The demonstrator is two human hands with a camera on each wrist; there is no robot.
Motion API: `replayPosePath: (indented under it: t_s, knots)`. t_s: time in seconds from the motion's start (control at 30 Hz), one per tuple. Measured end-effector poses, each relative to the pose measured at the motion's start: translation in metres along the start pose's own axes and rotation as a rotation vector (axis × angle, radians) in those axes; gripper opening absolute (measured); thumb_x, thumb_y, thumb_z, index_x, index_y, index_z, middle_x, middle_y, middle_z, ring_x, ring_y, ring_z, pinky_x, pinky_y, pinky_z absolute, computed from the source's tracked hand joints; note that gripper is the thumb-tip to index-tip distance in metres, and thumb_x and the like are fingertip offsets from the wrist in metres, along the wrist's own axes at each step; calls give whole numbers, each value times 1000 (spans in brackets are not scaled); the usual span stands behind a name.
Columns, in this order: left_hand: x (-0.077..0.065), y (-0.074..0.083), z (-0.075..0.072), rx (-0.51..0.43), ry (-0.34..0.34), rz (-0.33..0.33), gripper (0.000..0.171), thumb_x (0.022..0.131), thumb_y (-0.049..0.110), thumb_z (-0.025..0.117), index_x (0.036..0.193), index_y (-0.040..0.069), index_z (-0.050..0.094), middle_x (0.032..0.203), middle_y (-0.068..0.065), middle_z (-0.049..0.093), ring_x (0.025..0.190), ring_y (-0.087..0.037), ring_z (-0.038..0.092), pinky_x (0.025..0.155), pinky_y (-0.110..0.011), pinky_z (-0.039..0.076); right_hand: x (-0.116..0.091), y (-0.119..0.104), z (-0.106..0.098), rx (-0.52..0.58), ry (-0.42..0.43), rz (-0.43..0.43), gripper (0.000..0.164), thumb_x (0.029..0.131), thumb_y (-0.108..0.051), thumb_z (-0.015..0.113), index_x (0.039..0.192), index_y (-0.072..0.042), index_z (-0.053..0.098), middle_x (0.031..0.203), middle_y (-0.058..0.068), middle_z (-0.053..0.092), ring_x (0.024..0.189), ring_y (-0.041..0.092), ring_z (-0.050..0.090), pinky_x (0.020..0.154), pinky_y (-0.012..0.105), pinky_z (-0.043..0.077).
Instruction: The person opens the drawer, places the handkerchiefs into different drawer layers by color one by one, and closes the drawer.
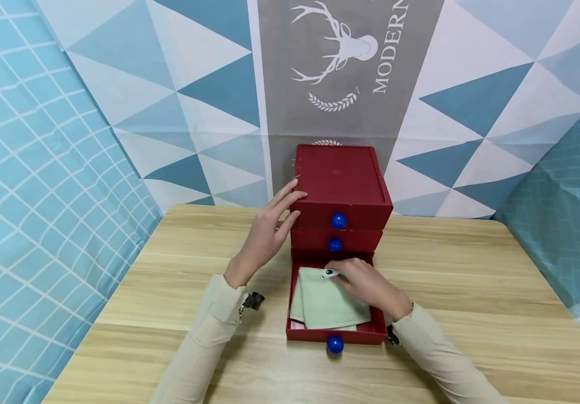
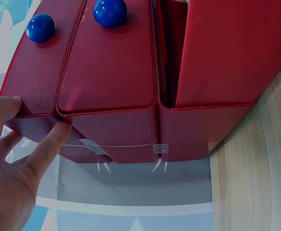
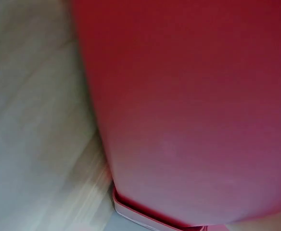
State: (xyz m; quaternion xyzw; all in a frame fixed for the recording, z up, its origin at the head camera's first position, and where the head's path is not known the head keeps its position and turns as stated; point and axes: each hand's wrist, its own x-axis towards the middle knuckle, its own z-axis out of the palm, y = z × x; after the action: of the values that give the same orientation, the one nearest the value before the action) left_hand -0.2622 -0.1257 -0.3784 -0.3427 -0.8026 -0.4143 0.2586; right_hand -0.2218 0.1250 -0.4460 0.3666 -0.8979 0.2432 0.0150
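A red three-drawer box (image 1: 342,174) with blue round knobs stands at the back of the table. Its bottom drawer (image 1: 310,335) is pulled out and holds a folded light green cloth (image 1: 330,306). My right hand (image 1: 368,283) reaches into this drawer and pinches the cloth near its back edge, where a white patch with a dark spot (image 1: 329,273) shows by the fingertips. My left hand (image 1: 266,233) rests on the left side of the upper drawers, its fingers fairly straight. In the right wrist view, the red drawer side (image 3: 188,110) fills most of the picture and hides the fingers.
The wooden table (image 1: 178,314) extends to both sides of the box. Behind stands a patterned cloth backdrop (image 1: 209,101) with triangles and a deer head. Blue knobs (image 1: 338,220) stick out from the drawer fronts. Clear tape (image 2: 160,148) crosses the box's side.
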Motion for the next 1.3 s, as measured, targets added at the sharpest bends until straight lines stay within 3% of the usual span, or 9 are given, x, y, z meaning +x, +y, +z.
replayPosePath:
  t_s: [0.17, 0.3, 0.5, 0.67, 0.77, 0.83, 0.93, 1.07, 1.3]
  knots:
    - [0, 1, -1, 10, 1, -4, 43, 100, 11, 59, 142, 19, 55, 160, -2, 33, 142, -13, 39, 78, -30, 58, 1, -3, 1, -119, 8, 25, 19, 94, -10, 68, 113, -6, 70, 93, 1, 71, 72, 5, 60, 63, 22, 52]
    - [0, 2, -1, 20, 4, -7, 42, 101, 12, 58, 142, 18, 55, 160, -2, 34, 142, -13, 39, 78, -29, 58, -4, -7, -3, -192, 34, 53, 25, 93, -12, 71, 116, -3, 68, 96, 4, 71, 77, 11, 63, 68, 26, 55]
    - [1, 4, 0, 16, 2, -11, 42, 101, 11, 58, 142, 18, 55, 160, -2, 33, 142, -13, 38, 79, -29, 58, -17, -13, -12, -103, 154, 51, 20, 93, -11, 70, 112, -4, 71, 106, 5, 71, 98, 21, 67, 85, 41, 58]
    - [1, 4, 0, 17, 2, -9, 41, 101, 11, 58, 142, 18, 55, 160, -3, 34, 141, -14, 40, 78, -29, 58, -36, -24, -18, 108, 244, 68, 14, 98, -19, 66, 109, -15, 73, 104, -3, 72, 94, 12, 66, 79, 34, 58]
    - [0, 4, 0, 16, 2, -12, 41, 101, 11, 58, 142, 17, 55, 160, -4, 34, 141, -15, 40, 78, -30, 58, -49, -34, -18, 324, 247, 89, 12, 101, -23, 61, 104, -20, 72, 90, -3, 73, 78, 15, 66, 65, 30, 56]
    - [0, 5, -1, 16, 2, -15, 41, 101, 11, 58, 142, 17, 55, 160, -4, 34, 141, -15, 40, 78, -30, 58, -57, -41, -19, 512, 220, 108, 16, 103, -23, 57, 100, -16, 71, 80, 2, 71, 65, 23, 64, 55, 31, 54]
    - [0, 4, -2, 20, 3, -18, 42, 100, 10, 59, 142, 17, 55, 160, -4, 33, 141, -15, 40, 79, -31, 58, -67, -50, -19, 773, 141, 154, 31, 107, -23, 48, 97, -2, 68, 72, 9, 68, 56, 28, 61, 45, 34, 51]
    - [0, 4, -2, 22, 3, -20, 43, 100, 10, 59, 142, 18, 55, 160, -3, 33, 141, -14, 40, 80, -30, 58, -78, -59, -18, 1040, -49, 207, 49, 111, -27, 35, 98, 11, 63, 70, 7, 67, 52, 17, 61, 42, 25, 48]
    - [0, 2, -1, 13, 3, -5, 43, 100, 10, 59, 142, 17, 55, 160, -4, 34, 141, -15, 40, 80, -31, 58, -96, -69, -12, 1461, -261, 179, 59, 112, -31, 21, 103, 8, 64, 73, 3, 67, 52, 9, 55, 40, 19, 38]
